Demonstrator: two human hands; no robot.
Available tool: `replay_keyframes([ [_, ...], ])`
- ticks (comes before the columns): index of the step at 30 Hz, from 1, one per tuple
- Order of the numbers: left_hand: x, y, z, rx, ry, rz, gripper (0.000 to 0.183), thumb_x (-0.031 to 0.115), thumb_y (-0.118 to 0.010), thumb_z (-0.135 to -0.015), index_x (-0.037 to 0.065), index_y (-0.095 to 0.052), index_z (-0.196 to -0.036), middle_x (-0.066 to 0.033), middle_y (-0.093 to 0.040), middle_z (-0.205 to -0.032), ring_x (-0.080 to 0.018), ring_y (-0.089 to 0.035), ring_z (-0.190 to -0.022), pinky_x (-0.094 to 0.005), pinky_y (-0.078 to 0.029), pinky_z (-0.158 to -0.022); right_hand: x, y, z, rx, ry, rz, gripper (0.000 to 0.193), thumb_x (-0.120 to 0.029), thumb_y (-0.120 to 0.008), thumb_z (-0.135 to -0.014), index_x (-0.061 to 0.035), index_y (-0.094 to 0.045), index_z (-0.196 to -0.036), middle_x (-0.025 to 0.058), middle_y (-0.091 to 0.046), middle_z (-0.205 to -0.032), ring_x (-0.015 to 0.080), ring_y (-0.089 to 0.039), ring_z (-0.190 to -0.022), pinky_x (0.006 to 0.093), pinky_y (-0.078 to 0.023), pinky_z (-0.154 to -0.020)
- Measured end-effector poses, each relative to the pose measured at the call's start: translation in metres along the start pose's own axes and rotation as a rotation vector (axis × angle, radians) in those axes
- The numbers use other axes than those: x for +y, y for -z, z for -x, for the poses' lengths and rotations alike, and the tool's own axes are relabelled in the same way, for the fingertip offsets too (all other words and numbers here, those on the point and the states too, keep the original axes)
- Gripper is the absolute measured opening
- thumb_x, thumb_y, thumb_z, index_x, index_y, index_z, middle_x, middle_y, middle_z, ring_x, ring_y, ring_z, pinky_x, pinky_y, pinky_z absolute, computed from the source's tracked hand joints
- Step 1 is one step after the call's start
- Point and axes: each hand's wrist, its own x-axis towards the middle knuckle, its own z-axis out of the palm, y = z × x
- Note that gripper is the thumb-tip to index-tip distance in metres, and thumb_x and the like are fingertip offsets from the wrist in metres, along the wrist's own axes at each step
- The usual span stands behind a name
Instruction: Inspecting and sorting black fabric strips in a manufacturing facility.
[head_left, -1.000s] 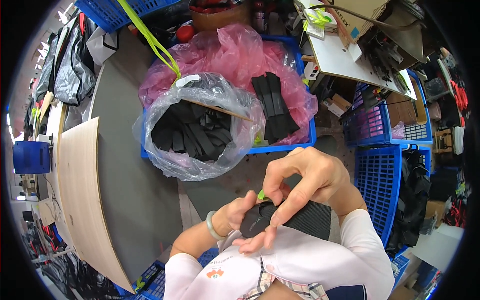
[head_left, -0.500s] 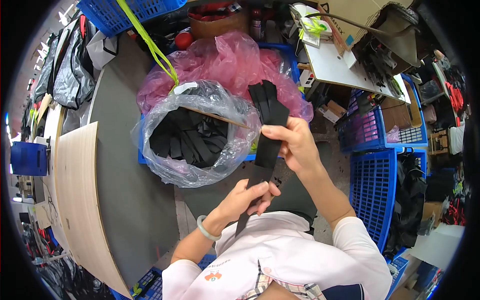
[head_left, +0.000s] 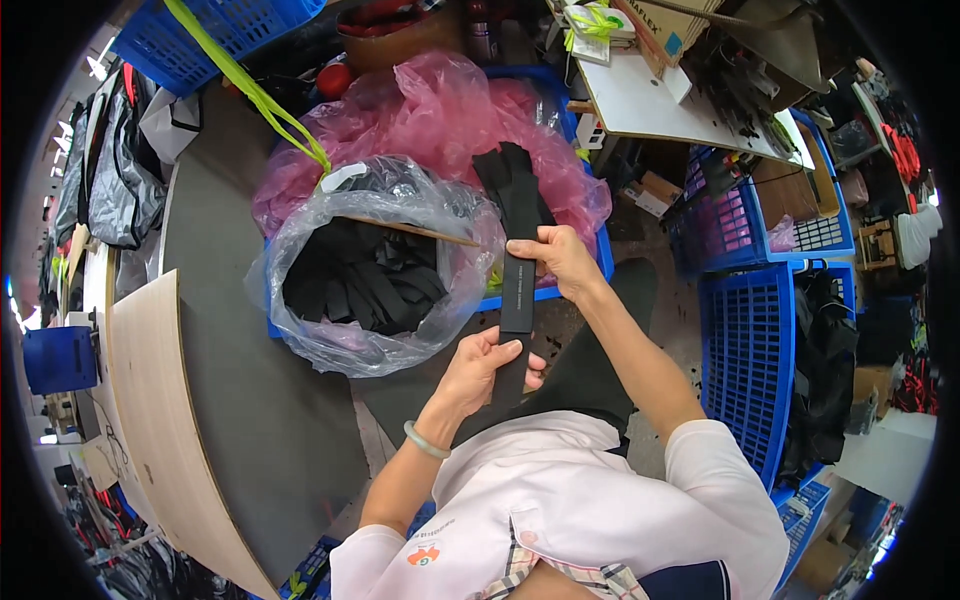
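A flat black fabric strap [head_left: 518,290] runs between my two hands, with small print on its face. My left hand [head_left: 483,368] pinches its lower part between thumb and fingers, near my lap. Higher up, my right hand [head_left: 556,258] grips the strap with the thumb on top. Just beyond, more black straps [head_left: 496,172] lie on pink plastic. To the left, a clear plastic bag [head_left: 345,352] is rolled open and full of black strap pieces [head_left: 365,280]. A thin wooden stick [head_left: 405,231] lies across the bag's mouth.
Pink plastic sheeting [head_left: 430,110] fills a blue crate [head_left: 562,290] behind the bag. A grey tabletop [head_left: 230,330] with a wooden board [head_left: 165,400] stands at left. Blue crates [head_left: 745,370] stack at right below a white tabletop [head_left: 650,105]. A yellow-green cord [head_left: 240,80] hangs at upper left.
Both hands have shifted slightly, the left one upward. The strap has turned more upright, and its printed face now shows. The view has moved a little to the right.
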Motion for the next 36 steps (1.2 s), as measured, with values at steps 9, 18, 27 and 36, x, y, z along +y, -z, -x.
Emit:
replay_keyframes([
  [9, -0.002, -0.009, -0.010, 0.000, -0.060, 0.000, 0.047, 0.003, -0.054, -0.087, 0.003, -0.033, -0.129, -0.0215, -0.063, -0.091, -0.0241, -0.066, -0.065, -0.0323, -0.056, -0.062, 0.005, 0.008, -0.010, 0.007, -0.060, -0.160, 0.017, -0.018, -0.072, -0.077, -0.0038, -0.063, -0.076, 0.0019, -0.062, -0.066, 0.0083, -0.057, -0.054, 0.0208, -0.043, -0.049],
  [18, -0.037, 0.009, -0.040, 0.237, -0.137, -0.287, 0.048, 0.009, -0.057, -0.087, -0.003, -0.039, -0.129, -0.0128, -0.060, -0.105, -0.0154, -0.060, -0.089, -0.0280, -0.047, -0.079, 0.043, 0.092, -0.145, 0.133, -0.019, 0.152, 0.016, -0.021, -0.070, -0.077, -0.0095, -0.061, -0.072, -0.0041, -0.054, -0.059, 0.0060, -0.048, -0.046, 0.0229, -0.033, -0.041],
  [27, 0.038, 0.162, 0.009, 1.382, -0.465, -0.402, 0.027, 0.015, -0.067, -0.077, -0.002, -0.055, -0.093, -0.0058, -0.057, -0.071, -0.0111, -0.053, -0.051, -0.0247, -0.044, -0.041, 0.030, 0.029, -0.145, 0.436, 0.657, 0.778, 0.017, -0.014, -0.063, -0.079, -0.0006, -0.064, -0.089, 0.0123, -0.062, -0.082, 0.0204, -0.060, -0.075, 0.0312, -0.047, -0.067],
  [36, 0.024, 0.197, -0.045, 1.273, -0.242, -0.360, 0.024, 0.012, -0.074, -0.071, 0.003, -0.052, -0.067, -0.0033, -0.053, -0.053, -0.0109, -0.047, -0.040, -0.0254, -0.035, -0.035, 0.078, -0.141, -0.125, -0.375, 0.656, 0.800, 0.019, -0.009, -0.060, -0.077, 0.0011, -0.064, -0.093, 0.0150, -0.062, -0.088, 0.0316, -0.061, -0.083, 0.0389, -0.048, -0.074],
])
